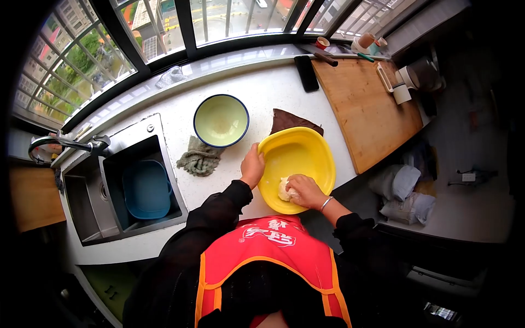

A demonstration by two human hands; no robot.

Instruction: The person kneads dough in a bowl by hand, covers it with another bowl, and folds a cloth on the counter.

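Observation:
A yellow basin stands on the white counter near its front edge. My left hand grips the basin's left rim. Inside the basin, low on its near side, lies a pale lump of dough. My right hand is closed over the dough's right side, with its fingertips partly hidden behind it. A dark brown cloth lies flat just behind the basin. To the left of the basin are a pale green bowl with a blue rim and a crumpled grey-green rag.
A sink at the left holds a blue plastic tub beside the faucet. On the right lies a large wooden board with a brown-handled knife at its far edge. A black phone lies beside the board. Barred windows line the back.

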